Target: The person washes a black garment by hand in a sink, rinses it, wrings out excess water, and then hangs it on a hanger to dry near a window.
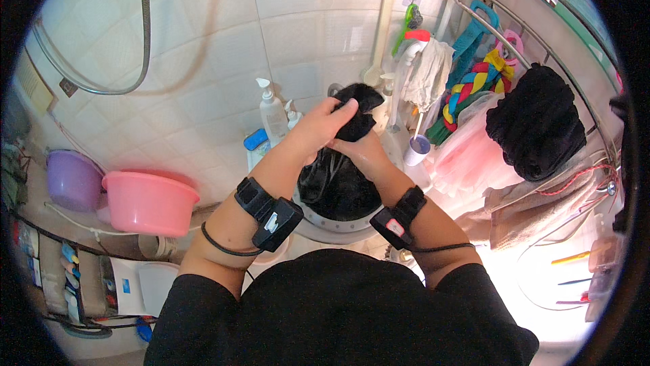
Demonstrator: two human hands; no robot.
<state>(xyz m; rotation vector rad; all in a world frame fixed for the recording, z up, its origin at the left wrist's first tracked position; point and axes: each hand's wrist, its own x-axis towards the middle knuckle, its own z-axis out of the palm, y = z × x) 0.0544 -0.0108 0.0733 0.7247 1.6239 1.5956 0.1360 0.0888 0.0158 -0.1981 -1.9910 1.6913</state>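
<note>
Over a round washbasin [337, 229] I have a bunched black cloth [361, 125] between my hands. My left hand [320, 125] grips its upper part, with the thumb lying across the front. From below, my right hand [361, 151] closes on the lower side of the bunch, its fingers partly hidden by fabric. Beneath both hands, more dark fabric [340, 193] fills the basin; whether it joins the held piece I cannot tell.
Behind the basin stand a white pump bottle [274, 117] and a blue soap box [256, 139]. A purple cup [417, 148] is at right. Garments, including a black one [535, 122], hang from a metal rack [508, 43]. A pink tub [151, 202] and purple bucket [74, 180] sit left.
</note>
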